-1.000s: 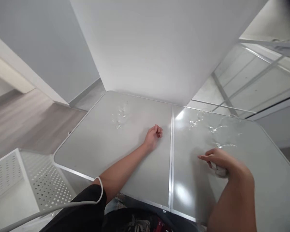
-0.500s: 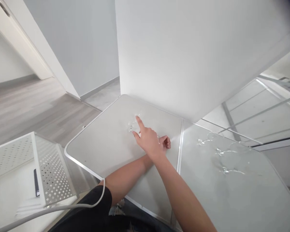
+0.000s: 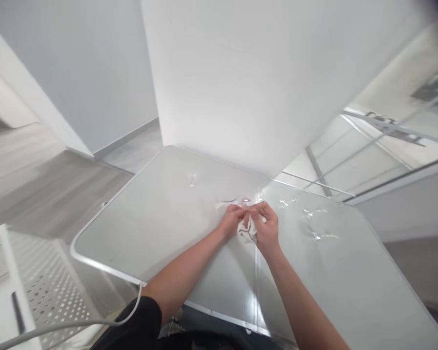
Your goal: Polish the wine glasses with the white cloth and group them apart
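Observation:
Both my hands are close together over the table (image 3: 138, 223), near its middle seam. A crumpled white cloth (image 3: 246, 233) is bunched in my right hand (image 3: 268, 226), hanging below the fingers. My left hand (image 3: 232, 219) is closed beside it, its fingertips meeting those of the right. Just beyond the fingers a thin, clear, shiny piece (image 3: 226, 201) shows, partly hidden; it seems to be held between the hands. A small clear piece (image 3: 192, 179) lies farther left. Several similar see-through pieces with curved edges (image 3: 316, 236) lie on the right half; their kind is unclear.
A white wall panel (image 3: 219, 87) rises right behind the table. At lower left stands a white perforated basket (image 3: 51, 287). A pale cable (image 3: 76, 323) runs past my left arm to the table's front edge. Metal rails (image 3: 336, 177) are at the right.
My right hand was pointing over the clear pieces at left, crossing my left arm; it has moved right. Both hands now meet at the white cloth, which has come into view. The camera view has shifted.

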The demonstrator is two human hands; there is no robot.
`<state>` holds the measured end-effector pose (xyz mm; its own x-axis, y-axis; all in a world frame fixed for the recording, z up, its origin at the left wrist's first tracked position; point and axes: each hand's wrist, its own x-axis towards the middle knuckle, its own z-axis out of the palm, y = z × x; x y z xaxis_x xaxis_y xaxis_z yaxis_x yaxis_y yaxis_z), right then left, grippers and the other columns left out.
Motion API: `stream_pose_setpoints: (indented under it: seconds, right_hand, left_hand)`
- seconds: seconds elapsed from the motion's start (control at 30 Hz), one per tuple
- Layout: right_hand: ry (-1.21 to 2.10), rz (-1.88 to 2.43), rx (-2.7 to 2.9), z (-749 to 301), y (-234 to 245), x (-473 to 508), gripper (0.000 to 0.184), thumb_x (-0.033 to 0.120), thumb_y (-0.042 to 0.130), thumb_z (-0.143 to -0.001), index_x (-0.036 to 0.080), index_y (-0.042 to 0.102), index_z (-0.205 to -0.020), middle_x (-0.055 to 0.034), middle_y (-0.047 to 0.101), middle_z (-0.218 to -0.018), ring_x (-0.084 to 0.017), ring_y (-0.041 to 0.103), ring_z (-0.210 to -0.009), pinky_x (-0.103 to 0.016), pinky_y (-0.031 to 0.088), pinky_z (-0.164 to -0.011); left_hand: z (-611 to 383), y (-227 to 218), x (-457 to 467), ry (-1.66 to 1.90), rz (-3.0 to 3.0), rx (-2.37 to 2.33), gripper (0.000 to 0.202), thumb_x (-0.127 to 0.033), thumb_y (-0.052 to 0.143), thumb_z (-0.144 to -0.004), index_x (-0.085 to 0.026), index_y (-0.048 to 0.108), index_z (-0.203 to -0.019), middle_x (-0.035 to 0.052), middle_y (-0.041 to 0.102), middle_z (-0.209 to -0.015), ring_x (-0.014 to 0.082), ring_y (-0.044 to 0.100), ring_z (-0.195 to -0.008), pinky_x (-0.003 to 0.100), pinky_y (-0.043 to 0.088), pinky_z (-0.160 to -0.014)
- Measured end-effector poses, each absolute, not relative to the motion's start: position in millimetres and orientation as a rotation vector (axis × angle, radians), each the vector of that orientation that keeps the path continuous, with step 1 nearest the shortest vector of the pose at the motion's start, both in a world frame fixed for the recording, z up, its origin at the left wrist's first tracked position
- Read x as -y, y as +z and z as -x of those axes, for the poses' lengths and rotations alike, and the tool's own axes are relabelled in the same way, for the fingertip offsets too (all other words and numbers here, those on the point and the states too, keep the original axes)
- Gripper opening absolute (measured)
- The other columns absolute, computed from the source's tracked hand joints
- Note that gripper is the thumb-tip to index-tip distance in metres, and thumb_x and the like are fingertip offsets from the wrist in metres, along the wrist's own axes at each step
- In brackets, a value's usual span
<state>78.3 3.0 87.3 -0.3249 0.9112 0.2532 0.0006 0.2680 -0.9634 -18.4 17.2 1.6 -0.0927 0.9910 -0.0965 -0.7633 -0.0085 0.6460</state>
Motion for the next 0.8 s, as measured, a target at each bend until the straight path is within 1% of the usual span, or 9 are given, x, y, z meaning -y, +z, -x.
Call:
stream_pose_setpoints:
  seconds: [0.1,0.2,0.3,0.43,0.5,0.57,0.63,0.7,0.8]
  right_hand:
    - [1.307,0.868,1.416,-124,75,-18,0.029,0.047,0.07,-0.088,0.023,0.055,-0.081,-0.001,0.07,-0.075,-0.013,0.052,-0.049,-0.028,0.044,-0.052]
    - [1.36,0.868,1.377,-139,60,-33,0.033,0.047,0.077,-0.081,0.021,0.058,-0.077,-0.0019,0.07,-0.075,-0.013,0.056,-0.053,-0.028,0.046,-0.054]
    - [1.432,0.814,1.356,-141,48,-41,0.035,0.049,0.08,-0.078,0.02,0.061,-0.077,-0.0025,0.07,-0.076,-0.014,0.059,-0.058,-0.028,0.048,-0.057]
    - [1.576,0.696,1.309,-144,35,-42,0.037,0.05,0.081,-0.077,0.02,0.059,-0.078,0.0007,0.064,-0.065,-0.014,0.056,-0.055,-0.026,0.046,-0.054]
    - [1.635,0.624,1.196,-147,27,-45,0.039,0.052,0.079,-0.079,0.021,0.055,-0.078,0.0028,0.06,-0.062,-0.012,0.052,-0.051,-0.026,0.045,-0.053]
    - [1.686,0.534,1.064,-153,20,-50,0.042,0.055,0.076,-0.08,0.023,0.05,-0.078,0.0058,0.055,-0.058,-0.011,0.047,-0.048,-0.025,0.044,-0.052]
    - [1.741,0.445,1.02,-161,17,-56,0.045,0.056,0.077,-0.079,0.023,0.046,-0.076,0.0083,0.048,-0.054,-0.009,0.042,-0.045,-0.024,0.041,-0.05]
    - [1.799,0.395,1.115,-171,18,-61,0.044,0.054,0.078,-0.077,0.023,0.048,-0.075,0.0088,0.046,-0.053,-0.008,0.039,-0.042,-0.023,0.038,-0.047]
    - [1.83,0.433,1.409,-181,25,-62,0.039,0.049,0.081,-0.075,0.02,0.054,-0.074,0.0063,0.051,-0.052,-0.009,0.043,-0.043,-0.024,0.037,-0.049]
  left_hand:
    - [11,6,-16,1.514,-0.516,-0.559,0.037,-0.04,0.081,-0.076,-0.015,0.071,-0.101,0.0081,0.07,-0.092,0.0159,0.062,-0.076,0.029,0.048,-0.069]
    - [7,12,-14,1.434,-0.635,-0.535,0.051,-0.028,0.085,-0.073,-0.02,0.068,-0.12,0.0096,0.07,-0.115,0.0198,0.066,-0.096,0.031,0.052,-0.08]
    - [6,19,-9,1.383,-0.737,-0.545,0.066,-0.025,0.083,-0.076,-0.026,0.058,-0.137,0.0089,0.065,-0.127,0.0203,0.065,-0.104,0.031,0.052,-0.086]
    - [9,23,-4,1.393,-0.78,-0.576,0.062,-0.037,0.074,-0.085,-0.033,0.053,-0.143,0.0087,0.055,-0.143,0.0221,0.063,-0.111,0.036,0.052,-0.092]
    - [10,24,-6,1.374,-0.801,-0.588,0.063,-0.034,0.076,-0.083,-0.032,0.054,-0.142,0.0095,0.052,-0.147,0.024,0.062,-0.115,0.039,0.052,-0.094]
    - [14,25,-9,1.326,-0.799,-0.576,0.067,-0.024,0.079,-0.078,-0.028,0.055,-0.14,0.0116,0.053,-0.146,0.0252,0.063,-0.114,0.042,0.052,-0.096]
    - [19,25,-12,1.23,-0.729,-0.559,0.063,-0.024,0.078,-0.077,-0.022,0.058,-0.136,0.0136,0.062,-0.134,0.0224,0.067,-0.101,0.041,0.055,-0.092]
    - [26,25,-14,1.082,-0.64,-0.553,0.054,-0.04,0.073,-0.083,-0.015,0.062,-0.129,0.0142,0.07,-0.11,0.018,0.067,-0.077,0.038,0.06,-0.077]
    - [33,21,-12,0.843,-0.648,-0.559,0.07,-0.068,0.069,-0.078,-0.012,0.065,-0.119,0.0109,0.068,-0.082,0.015,0.06,-0.054,0.036,0.059,-0.059]
